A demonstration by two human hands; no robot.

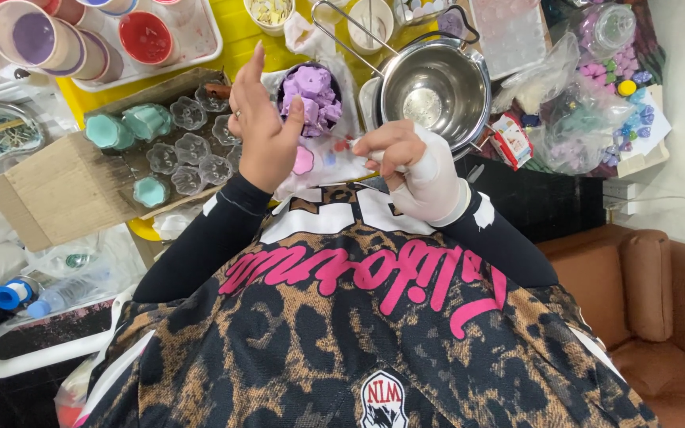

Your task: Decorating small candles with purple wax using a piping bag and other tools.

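With the left hand spread loosely, thumb on the bowl of purple wax chunks at mid-surface, and the gloved right hand at its 4 o'clock pinching a thin white tool, scraping seems underway, needing a steady, light touch.

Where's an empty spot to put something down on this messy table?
The bare brown cardboard flap, left of the teal moulds, is free. So is the yellow table strip between the tray of cups and the steel pot. Right of the pot it is crowded with bags of coloured pieces.
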